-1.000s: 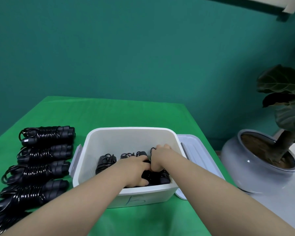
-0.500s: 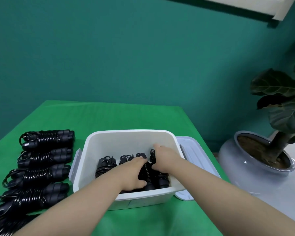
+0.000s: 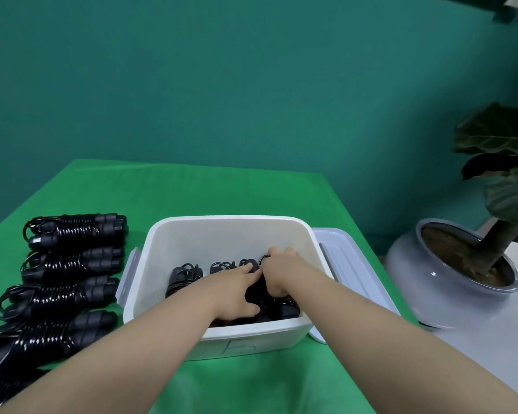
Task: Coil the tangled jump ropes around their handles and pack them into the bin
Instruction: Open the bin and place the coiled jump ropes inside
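Observation:
The white bin [image 3: 228, 220] stands mid-table on the green cloth. Both my hands are down inside it. My left hand [image 3: 237, 289] holds a coiled black jump rope [image 3: 253, 292] between thumb and stretched fingers. My right hand [image 3: 278, 271] grips the same bundle from the right with curled fingers, close to the bin's right wall. Other coiled ropes [image 3: 184, 274] lie side by side at the bin's bottom, partly hidden by my arms. Several coiled black ropes [image 3: 75, 231] lie in a column on the cloth left of the bin.
The bin's lid [image 3: 344, 258] lies flat against its right side. Off the table's right edge, a potted plant [image 3: 452, 279] in a grey pot stands on the floor. A teal wall runs behind the table.
Both hands stay in the bin on the same rope bundle. They have pushed it slightly toward the right wall; the view has shifted a little.

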